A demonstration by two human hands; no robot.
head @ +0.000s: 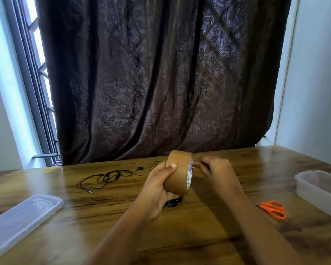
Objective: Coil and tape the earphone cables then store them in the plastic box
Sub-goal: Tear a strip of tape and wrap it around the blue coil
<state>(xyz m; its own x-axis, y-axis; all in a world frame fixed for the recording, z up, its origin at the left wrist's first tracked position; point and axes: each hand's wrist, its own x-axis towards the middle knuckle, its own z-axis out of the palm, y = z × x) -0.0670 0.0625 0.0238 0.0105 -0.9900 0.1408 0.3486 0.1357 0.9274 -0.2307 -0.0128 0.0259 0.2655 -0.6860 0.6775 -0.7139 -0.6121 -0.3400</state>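
My left hand (157,186) grips a roll of brown packing tape (180,175) above the wooden table (199,236), thumb across its outer face. My right hand (216,171) pinches at the roll's upper right edge with its fingertips. A black coiled earphone bundle (173,203) lies on the table under my left hand, partly hidden. A second black earphone cable (107,178) lies loose and uncoiled at the far left of the middle, its plug toward me. The clear plastic box (321,186) stands at the right edge.
The box's clear lid (21,219) lies flat at the near left. Orange-handled scissors (271,208) rest on the right, beside the box. A dark brown curtain (161,83) hangs behind the table's far edge, with a window at the left.
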